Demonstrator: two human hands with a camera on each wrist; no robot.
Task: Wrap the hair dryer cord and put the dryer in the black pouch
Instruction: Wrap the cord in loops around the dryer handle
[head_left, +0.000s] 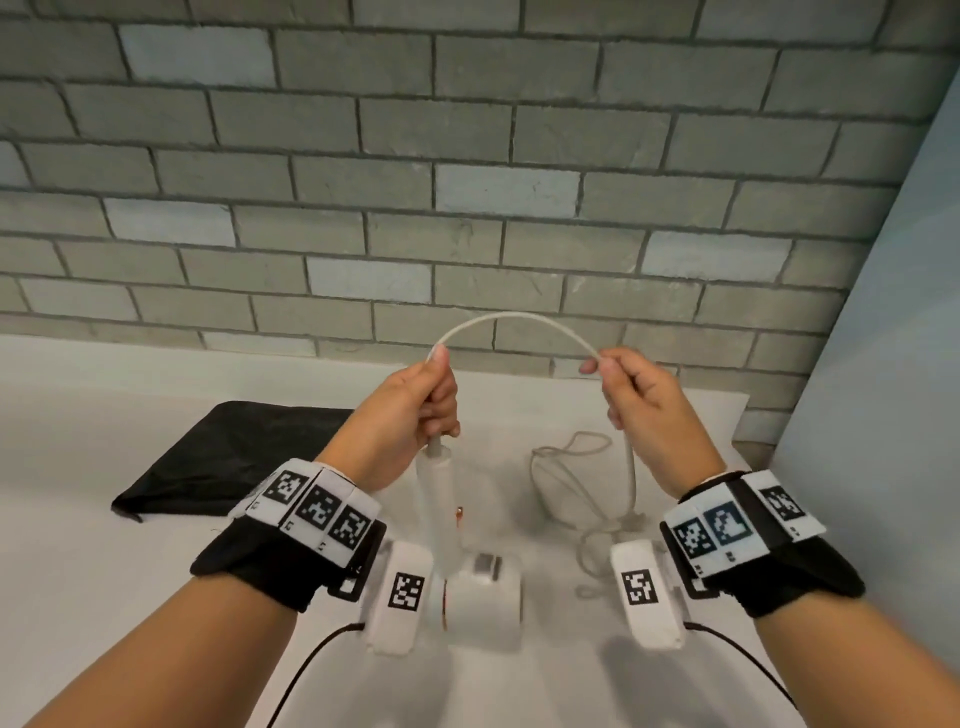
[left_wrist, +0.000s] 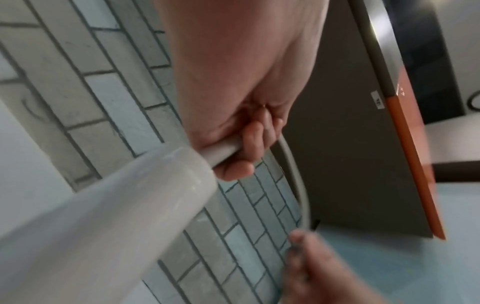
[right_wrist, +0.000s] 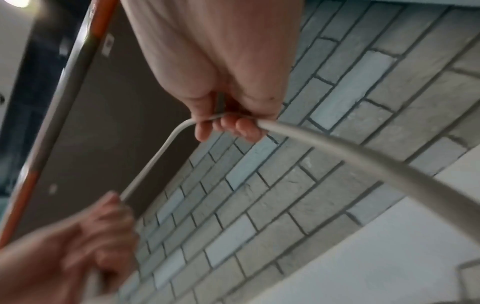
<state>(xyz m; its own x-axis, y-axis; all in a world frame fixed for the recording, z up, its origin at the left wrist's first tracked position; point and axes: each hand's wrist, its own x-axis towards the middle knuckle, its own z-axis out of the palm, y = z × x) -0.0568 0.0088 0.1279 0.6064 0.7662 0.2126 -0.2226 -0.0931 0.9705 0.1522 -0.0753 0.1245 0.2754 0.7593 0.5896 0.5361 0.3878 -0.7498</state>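
Hair dryer hangs nearest, white, head down over the white table; left hand is curled tight round the cord just above the handle; right hand pinches the same cord between thumb and fingers, a raised arch spanning both; loose cord lies beyond; black pouch lies flat at left, before the brick wall.
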